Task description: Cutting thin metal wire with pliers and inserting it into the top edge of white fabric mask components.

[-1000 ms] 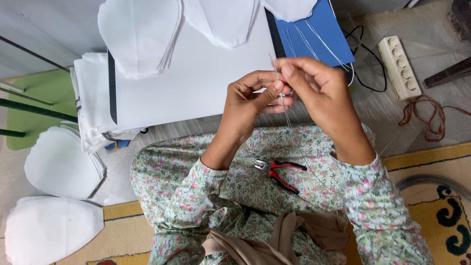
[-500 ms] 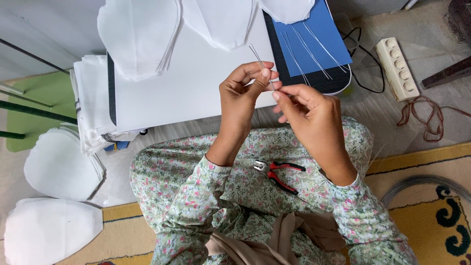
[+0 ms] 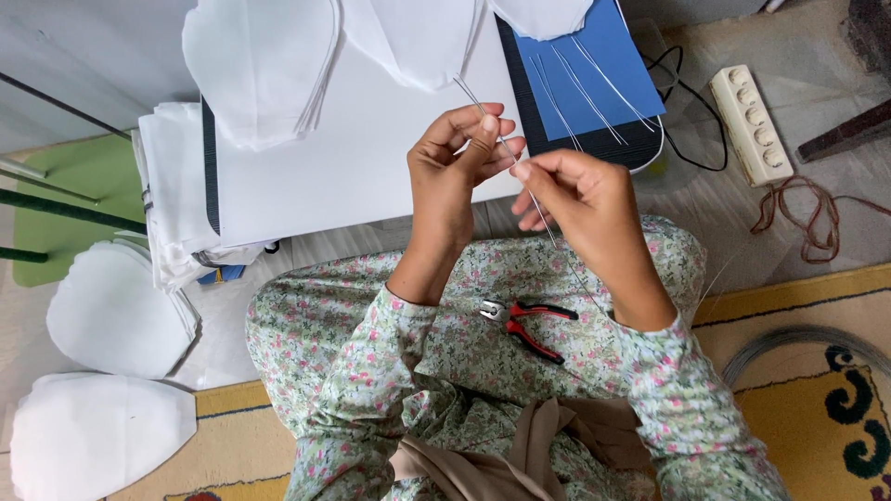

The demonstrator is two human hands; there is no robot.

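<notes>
Nearest lies one pair of red-handled pliers (image 3: 529,325), resting on the lap of the floral dress (image 3: 483,371), below and between the two forearms. To the near left, two stacks of white petal-shaped fabric pieces (image 3: 93,431) sit on the floor. At the near right, one coil of wire (image 3: 789,345) lies on the yellow rug (image 3: 826,436).

Above the lap, both hands meet over one thin wire (image 3: 520,176). The left hand (image 3: 455,172) pinches the wire between thumb and fingertips. The right hand (image 3: 580,199) is closed on the same wire just beside it, thumb and forefinger nipping it; the two hands nearly touch. The wire slants from far left, past the fingers, down toward the near right over the lap.

Beyond the hands stands one low white board (image 3: 353,158), with a folded white cloth pile (image 3: 172,195) at its left edge. One blue pad (image 3: 594,74) lies farther right, with about four straight wires (image 3: 580,88) on it. Farther still, three white fabric shapes (image 3: 264,65) overlap the board's far side. At the far right lie one white power strip (image 3: 752,125) and a tangle of brown cord (image 3: 807,218).

Compared with half a second ago, the hands sit slightly nearer the body and more of the wire sticks out beyond the left fingers; the pliers have not moved.
</notes>
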